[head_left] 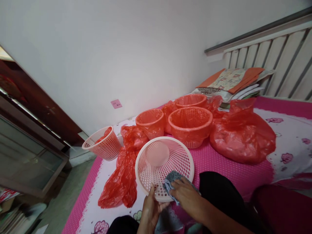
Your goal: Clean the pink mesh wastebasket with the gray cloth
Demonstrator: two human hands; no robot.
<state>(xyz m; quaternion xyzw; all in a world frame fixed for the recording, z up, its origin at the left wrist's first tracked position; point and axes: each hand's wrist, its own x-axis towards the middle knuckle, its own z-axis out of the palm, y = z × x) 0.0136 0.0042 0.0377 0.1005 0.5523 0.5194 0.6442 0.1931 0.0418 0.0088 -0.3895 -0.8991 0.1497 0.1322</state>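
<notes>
A pale pink plastic basket with a perforated wall lies tilted, its mouth facing me. My left hand grips its near rim, the thumb over the edge and the other fingers underneath. In my right hand is a grey-blue cloth, pressed against the inside of the basket's wall by the near right rim. Part of the cloth is hidden under my fingers. A crumpled red plastic bag lies just left of the basket.
Behind stand several baskets lined with red bags, such as a lined basket. A pink basket leans at left, a full red bag sits right. Folded cloths lie near the radiator. The bed edge drops to the floor.
</notes>
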